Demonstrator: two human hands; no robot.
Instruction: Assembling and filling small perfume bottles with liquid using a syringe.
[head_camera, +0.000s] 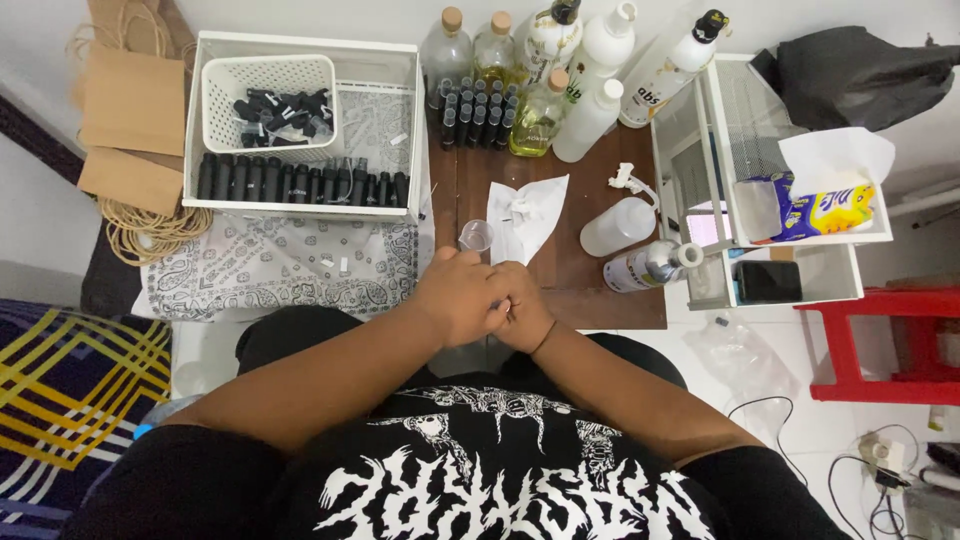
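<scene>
My left hand (458, 296) and my right hand (522, 312) are pressed together at the front edge of the brown table (590, 290), fingers curled; the left partly covers the right. Whatever may sit between them is hidden. Just beyond my hands stands a small clear cup (476, 235), and next to it lies a white sheet (535, 205) with a small white fitting on it. A block of small dark vials (478, 110) stands farther back.
A white bin (300, 208) at the left holds a row of black bottles (300, 183) and a small basket (268, 72). Tall bottles (590, 60) line the back. A white bottle (618, 227) and a spray can (645, 266) lie right, beside a white rack (800, 238).
</scene>
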